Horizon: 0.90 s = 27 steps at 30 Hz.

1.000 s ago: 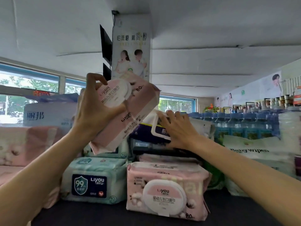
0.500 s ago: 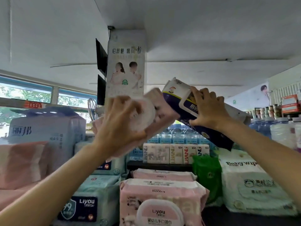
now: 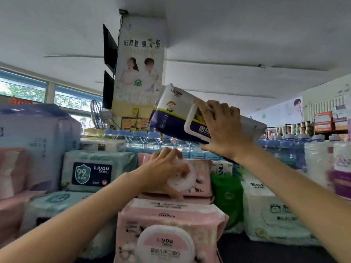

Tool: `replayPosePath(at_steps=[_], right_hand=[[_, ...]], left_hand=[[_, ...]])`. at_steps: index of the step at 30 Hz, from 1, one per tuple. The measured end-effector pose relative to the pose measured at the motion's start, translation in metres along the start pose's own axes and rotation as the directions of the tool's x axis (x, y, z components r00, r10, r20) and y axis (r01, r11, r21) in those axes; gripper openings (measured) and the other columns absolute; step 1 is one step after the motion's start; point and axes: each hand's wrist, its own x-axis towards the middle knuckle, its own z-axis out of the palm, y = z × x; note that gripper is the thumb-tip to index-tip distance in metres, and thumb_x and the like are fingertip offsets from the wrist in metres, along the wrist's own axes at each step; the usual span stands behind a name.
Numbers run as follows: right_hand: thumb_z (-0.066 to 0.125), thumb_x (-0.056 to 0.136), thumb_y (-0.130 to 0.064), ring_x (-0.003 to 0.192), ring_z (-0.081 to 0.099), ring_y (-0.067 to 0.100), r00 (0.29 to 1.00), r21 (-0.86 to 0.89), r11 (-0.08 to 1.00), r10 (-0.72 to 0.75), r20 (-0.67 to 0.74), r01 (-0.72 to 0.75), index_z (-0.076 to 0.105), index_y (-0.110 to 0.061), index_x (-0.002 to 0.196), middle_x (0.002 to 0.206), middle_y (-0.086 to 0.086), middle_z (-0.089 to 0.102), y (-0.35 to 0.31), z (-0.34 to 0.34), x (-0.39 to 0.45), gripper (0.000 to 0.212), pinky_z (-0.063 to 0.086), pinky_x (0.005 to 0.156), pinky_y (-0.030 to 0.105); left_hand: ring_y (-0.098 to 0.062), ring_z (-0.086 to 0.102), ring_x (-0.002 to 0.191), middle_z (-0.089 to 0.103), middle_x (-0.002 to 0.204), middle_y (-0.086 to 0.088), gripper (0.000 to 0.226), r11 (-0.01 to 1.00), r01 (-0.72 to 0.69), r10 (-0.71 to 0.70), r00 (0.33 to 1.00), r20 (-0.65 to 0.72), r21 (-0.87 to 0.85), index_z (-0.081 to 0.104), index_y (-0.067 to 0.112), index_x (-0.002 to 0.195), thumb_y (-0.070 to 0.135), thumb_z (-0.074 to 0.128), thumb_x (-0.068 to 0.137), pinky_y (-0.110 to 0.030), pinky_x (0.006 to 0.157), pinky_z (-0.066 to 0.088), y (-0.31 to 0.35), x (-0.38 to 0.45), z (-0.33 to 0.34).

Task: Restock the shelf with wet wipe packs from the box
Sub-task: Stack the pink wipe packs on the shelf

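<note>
My left hand (image 3: pixel 165 168) grips a pink wet wipe pack (image 3: pixel 199 177) by its round white lid, and the pack lies on top of a stack of pink packs (image 3: pixel 171 224) at the shelf's middle. Up to the right, my right hand (image 3: pixel 220 128) holds a white and dark blue wipe pack (image 3: pixel 171 114) in the air, tilted, fingers curled over its lid. The box is not in view.
Teal Liyou packs (image 3: pixel 91 171) stand left of the pink stack, a green pack (image 3: pixel 228 198) and white baby wipe packs (image 3: pixel 269 211) right of it. Rows of water bottles (image 3: pixel 144 139) stand behind. A poster-covered pillar (image 3: pixel 140 59) rises at the back.
My left hand has brought the pink pack down from the air onto the pink stack. My right hand has lifted the blue and white pack off the shelf and holds it high.
</note>
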Motion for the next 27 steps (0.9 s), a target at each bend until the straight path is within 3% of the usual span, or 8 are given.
replayPosePath(at_steps=[2,10,13,15,17,20,24,27], right_hand=[[0.085,0.038,-0.049,0.091,0.056,0.036,0.999,-0.005,0.999,-0.034,0.001,0.034,0.024,-0.015,0.138,0.116,0.018,0.053,-0.010,0.004,0.003,0.121,0.044,0.077,0.046],[0.084,0.034,-0.056,0.089,0.058,0.032,0.994,-0.093,0.990,-0.106,-0.015,0.105,0.030,-0.015,0.136,0.117,0.015,0.049,-0.039,0.024,0.027,0.122,0.047,0.074,0.043],[0.083,0.039,-0.054,0.095,0.057,0.031,0.986,-0.133,0.979,-0.143,0.089,0.154,0.025,-0.018,0.137,0.120,0.013,0.047,-0.054,0.036,0.030,0.119,0.047,0.077,0.044],[0.081,0.055,-0.049,0.103,0.055,0.031,0.963,-0.095,0.975,-0.179,0.200,0.200,0.015,-0.020,0.140,0.128,0.014,0.048,-0.064,0.046,0.029,0.111,0.045,0.085,0.045],[0.071,0.070,-0.052,0.116,0.045,0.032,0.930,-0.033,0.966,-0.238,0.280,0.257,0.003,-0.021,0.144,0.140,0.013,0.036,-0.063,0.050,0.032,0.105,0.039,0.095,0.045],[0.063,0.074,-0.059,0.127,0.033,0.031,0.882,0.070,0.953,-0.299,0.364,0.294,0.005,-0.022,0.148,0.146,0.009,0.025,-0.049,0.041,0.040,0.101,0.032,0.103,0.042],[0.065,0.077,-0.049,0.126,0.031,0.029,0.878,0.101,0.943,-0.331,0.344,0.316,0.016,-0.025,0.145,0.142,0.010,0.027,-0.055,0.031,0.036,0.088,0.033,0.101,0.040],[0.066,0.076,-0.047,0.125,0.032,0.028,0.878,0.139,0.944,-0.329,0.349,0.299,0.018,-0.025,0.144,0.138,0.009,0.029,-0.057,0.026,0.035,0.087,0.033,0.101,0.039]], left_hand=[[-0.020,0.020,0.127,0.021,0.137,0.004,0.062,0.993,0.041,-0.026,0.990,0.136,-0.111,0.038,0.037,0.128,0.059,0.061,0.075,-0.041,0.110,0.025,0.000,-0.005,-0.006],[-0.025,0.020,0.128,0.018,0.143,-0.001,0.055,1.000,0.026,-0.027,0.997,0.069,0.016,0.030,0.028,0.132,0.040,0.057,0.086,-0.043,0.106,0.024,0.014,-0.013,0.001],[-0.026,0.022,0.130,0.021,0.145,-0.002,0.058,0.999,0.050,-0.051,0.998,0.048,0.017,0.030,0.025,0.134,0.039,0.058,0.086,-0.043,0.108,0.025,0.015,-0.016,-0.002],[-0.028,0.022,0.133,0.020,0.147,-0.004,0.059,0.998,0.050,-0.051,0.998,0.046,0.033,0.028,0.022,0.136,0.035,0.057,0.087,-0.043,0.112,0.023,0.018,-0.019,-0.004],[-0.027,0.020,0.138,0.020,0.151,-0.005,0.057,1.000,0.026,-0.027,0.998,0.056,0.015,0.030,0.023,0.138,0.026,0.056,0.088,-0.044,0.117,0.018,0.012,-0.029,-0.002],[-0.026,0.031,0.135,0.033,0.148,-0.002,0.054,0.999,-0.006,0.006,1.000,-0.020,-0.040,0.042,0.028,0.131,0.014,0.060,0.083,-0.044,0.113,0.030,-0.006,-0.047,-0.001],[-0.016,0.016,0.139,0.021,0.149,0.007,0.048,0.976,0.109,-0.105,0.994,0.030,-0.186,0.037,0.034,0.135,0.023,0.052,0.091,-0.032,0.116,0.019,-0.008,-0.053,-0.006],[-0.015,0.016,0.138,0.024,0.145,0.008,0.043,0.959,0.152,-0.156,0.988,0.002,-0.240,0.041,0.032,0.133,0.028,0.051,0.091,-0.030,0.116,0.021,0.000,-0.051,-0.011]])
